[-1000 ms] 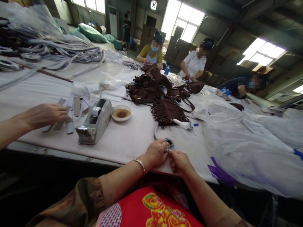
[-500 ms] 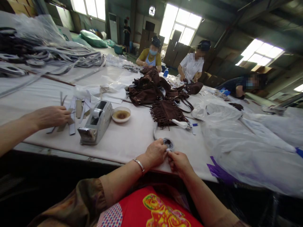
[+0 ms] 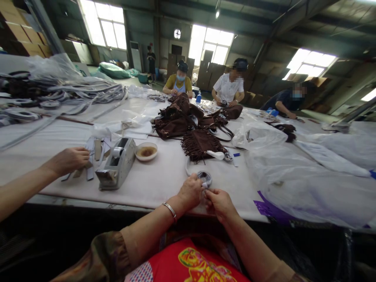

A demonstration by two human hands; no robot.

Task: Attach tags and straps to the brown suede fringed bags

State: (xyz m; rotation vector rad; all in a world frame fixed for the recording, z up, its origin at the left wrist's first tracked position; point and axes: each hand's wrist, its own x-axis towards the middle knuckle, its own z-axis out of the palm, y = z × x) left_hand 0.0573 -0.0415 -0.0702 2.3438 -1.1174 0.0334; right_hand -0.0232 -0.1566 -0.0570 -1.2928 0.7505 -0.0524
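Note:
A coiled grey-white strap (image 3: 207,179) lies near the table's front edge. My left hand (image 3: 192,190), with a bangle at the wrist, has its fingers closed on the coil's near left side. Just right of it, my right hand (image 3: 219,201) is pinched at the near edge of the coil; what lies between its fingertips is too small to make out. A small white piece shows between the two hands. Beyond the coil sits a dark brown fringed bag (image 3: 201,143) with a white wrapped part (image 3: 216,155).
A grey tape dispenser (image 3: 117,164) and a shallow dish (image 3: 146,151) of brown liquid stand left. Another person's hand (image 3: 72,159) touches strips at far left. Brown bags (image 3: 176,117) are heaped mid-table. Clear plastic (image 3: 308,184) covers the right side. Co-workers are across the table.
The view has tilted up and shifted slightly. Both my hands stay at the coil, and more of the small white piece shows between them. The fingers have moved only a little.

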